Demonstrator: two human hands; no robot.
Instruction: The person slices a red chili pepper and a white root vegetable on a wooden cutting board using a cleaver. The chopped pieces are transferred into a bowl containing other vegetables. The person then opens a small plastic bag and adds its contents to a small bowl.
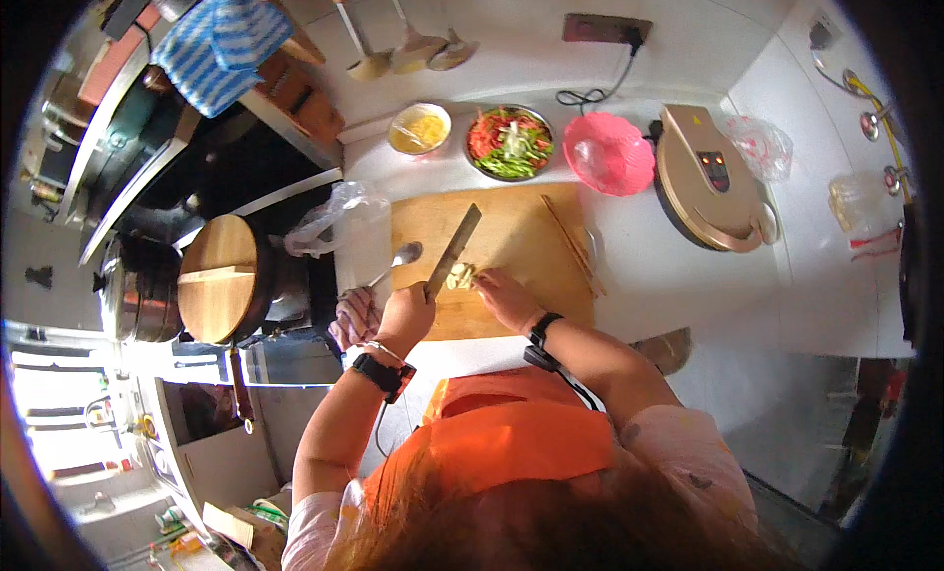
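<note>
My left hand grips the handle of a kitchen knife, its blade pointing up and right over a wooden cutting board. Just right of the blade lies a small pile of pale yellow slices; whether they are garlic or ginger I cannot tell. The fingertips of my right hand are at the pile's right edge, and how they close on it is unclear. A pair of wooden chopsticks lies on the board's right side. A metal spoon rests over its left edge.
Behind the board stand a bowl of yellow food, a metal bowl of cut vegetables and a pink scalloped basin. An electric griddle is at right. A lidded pan, cooktop and plastic bag are at left.
</note>
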